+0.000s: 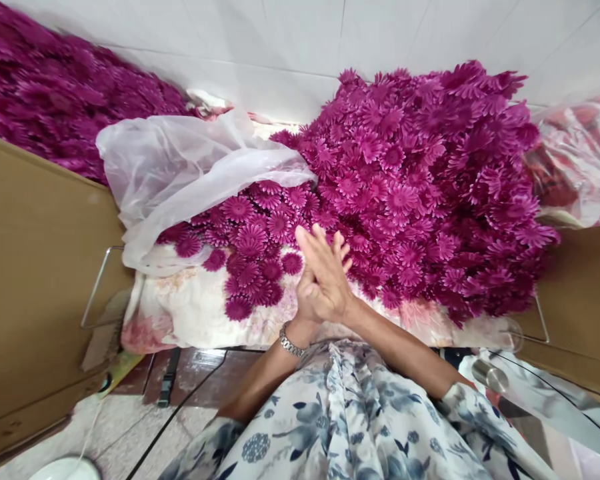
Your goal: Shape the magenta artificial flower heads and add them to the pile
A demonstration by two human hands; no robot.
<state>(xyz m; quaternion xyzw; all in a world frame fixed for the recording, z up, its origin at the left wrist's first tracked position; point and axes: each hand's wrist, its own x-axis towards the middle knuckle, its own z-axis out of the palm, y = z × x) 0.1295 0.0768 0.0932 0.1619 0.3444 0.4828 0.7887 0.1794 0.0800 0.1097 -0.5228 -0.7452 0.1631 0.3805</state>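
My right hand [327, 277] lies across my left hand, palm against palm, with its fingers stretched toward the upper left. Behind it, my left hand [343, 252] is mostly hidden; its spread fingertips show to the right. No object shows in either hand, though the space between the palms is hidden. Both hands are just in front of a large heap of magenta artificial flower heads [400, 193]. Beside them on the left lies a smaller cluster of the same flower heads [250, 253], partly under a translucent white plastic bag [180, 173].
A patterned cloth [180, 313] covers the work surface. Cardboard boxes stand at the left [40, 267] and right [575, 300]. More magenta flowers [65, 100] are piled at the upper left. A clear plastic bag [585, 153] lies at the right, and a white tiled wall [280, 33] rises behind.
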